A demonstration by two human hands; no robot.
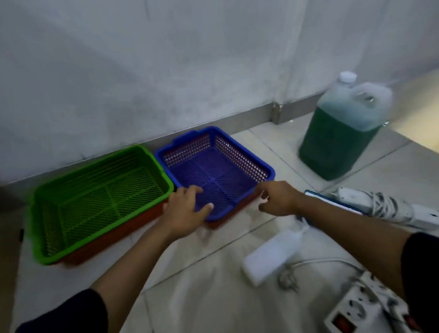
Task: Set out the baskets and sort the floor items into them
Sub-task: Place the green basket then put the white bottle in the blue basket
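While baskets were being set out, left hand [184,212] gripped blue basket [215,170] near rim; right hand [278,199] hovered loosely curled, holding nothing, at its right corner. Green basket [100,200] alongside by wall. Red basket [110,239] beneath. Next: separate stack, then fetch power strip [358,311], white bottle [271,259].

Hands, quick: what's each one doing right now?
Left hand: fingers curled over the near rim of the blue basket, gripping it.
Right hand: beside the basket's near right corner; grip cannot be told.
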